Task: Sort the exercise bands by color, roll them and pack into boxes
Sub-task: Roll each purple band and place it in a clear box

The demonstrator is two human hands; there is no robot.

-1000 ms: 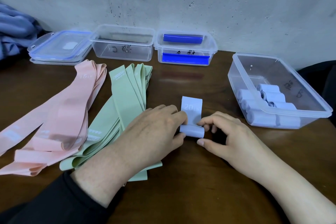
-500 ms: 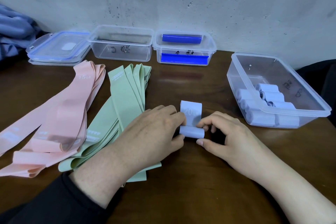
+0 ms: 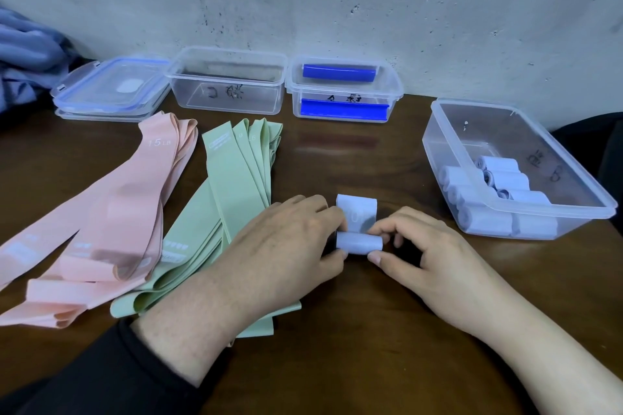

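A light blue band [image 3: 358,233] lies on the brown table [image 3: 337,347], right in the middle. Most of it is rolled up into a little roll, and a short flat end sticks out behind the roll. The left hand [image 3: 279,246] pinches the left end of the roll with its thumb and fingers. The right hand [image 3: 424,253] pinches the right end the same way.

Just left of the blue band, under the left wrist, is a pile of green bands [image 3: 232,199], lying flat. Left of those is a pile of pink bands [image 3: 111,222]. One pink band has "15 LB" on it.

Right of the blue band sits a clear box [image 3: 472,175] with blue rolls [image 3: 485,219] inside, maybe eight; they are hard to count.

Behind the blue band, by the wall, stand two more clear boxes [image 3: 229,101]. One has dark blue strips [image 3: 340,72] in it. Left of them lie clear lids [image 3: 111,89].
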